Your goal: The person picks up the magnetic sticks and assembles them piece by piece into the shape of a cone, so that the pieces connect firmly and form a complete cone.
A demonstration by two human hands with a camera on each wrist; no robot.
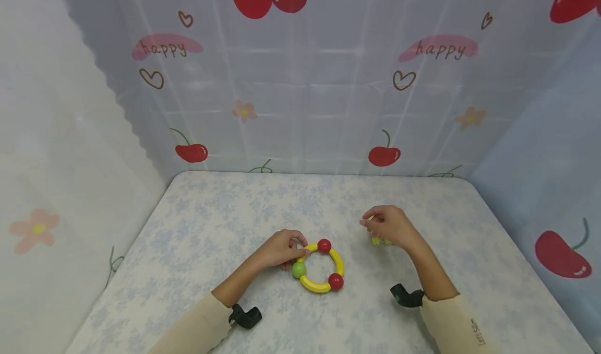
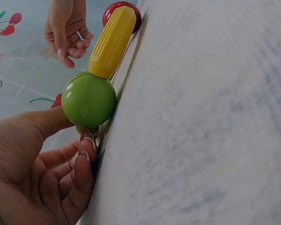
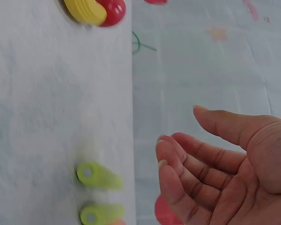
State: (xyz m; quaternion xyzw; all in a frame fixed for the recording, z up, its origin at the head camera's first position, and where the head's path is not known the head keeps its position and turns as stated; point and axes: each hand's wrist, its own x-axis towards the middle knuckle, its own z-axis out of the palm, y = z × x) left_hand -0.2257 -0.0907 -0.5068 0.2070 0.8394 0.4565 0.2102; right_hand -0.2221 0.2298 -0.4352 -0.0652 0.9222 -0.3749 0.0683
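Observation:
A ring of curved yellow rods joined by red and green balls lies flat on the table. My left hand pinches its upper-left yellow rod, beside the green ball. That ball hides part of the grip in the left wrist view. To the right of the ring, my right hand hovers with loosely curled fingers and the thumb apart, holding nothing. Below it stand two short light-green pieces with grey round ends, partly covered by the hand in the head view.
The pale blue-patterned table has rounded far corners. A printed curtain with cherries and flowers hangs behind it and on both sides. Dark wrist mounts stick out from both sleeves, close above the tabletop.

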